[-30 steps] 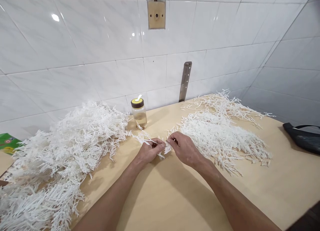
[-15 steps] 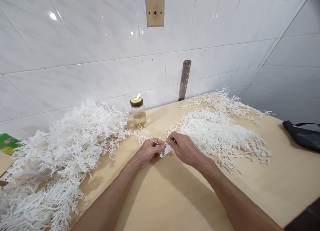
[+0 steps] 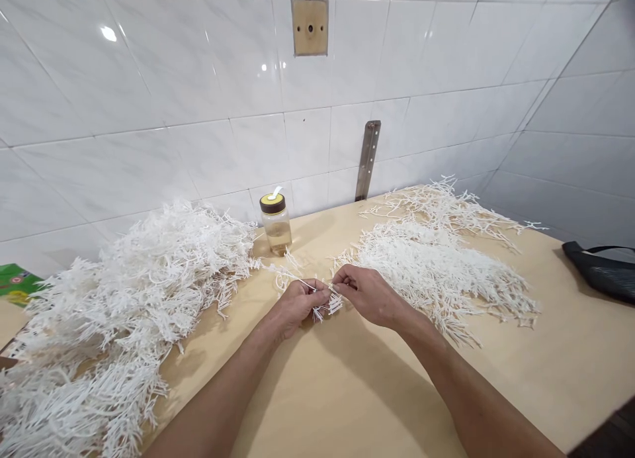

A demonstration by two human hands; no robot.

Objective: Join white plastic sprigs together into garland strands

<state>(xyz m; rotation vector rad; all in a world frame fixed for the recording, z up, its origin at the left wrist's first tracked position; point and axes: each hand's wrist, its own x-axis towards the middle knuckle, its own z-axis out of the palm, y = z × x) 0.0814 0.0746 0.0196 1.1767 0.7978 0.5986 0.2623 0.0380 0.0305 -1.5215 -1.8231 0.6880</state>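
Note:
My left hand (image 3: 301, 304) pinches a thin white branched plastic sprig (image 3: 335, 304), whose small forked tips stick out below the fingers. Close beside it, my right hand (image 3: 361, 291) is closed in a pinch on the sprig's upper part; the fingertips of both hands nearly meet. A few loose white sprigs (image 3: 284, 276) lie just beyond the left hand. To the left rises a big tangled heap of white sprigs (image 3: 149, 279). On the right, a flatter pile of sprigs (image 3: 431, 266) reaches close to my right hand.
A clear jar (image 3: 278, 231) with a yellow and dark lid holds some liquid near the wall. Thinner stems (image 3: 446, 203) lie at the back right. A metal strip (image 3: 368, 160) leans on the tiles. A black bag (image 3: 600, 269) sits far right, a green packet (image 3: 18, 282) far left.
The sprig tips below my fingers have shifted and spread slightly. Both hands stay pinched close together in nearly the same place; the view has moved a little.

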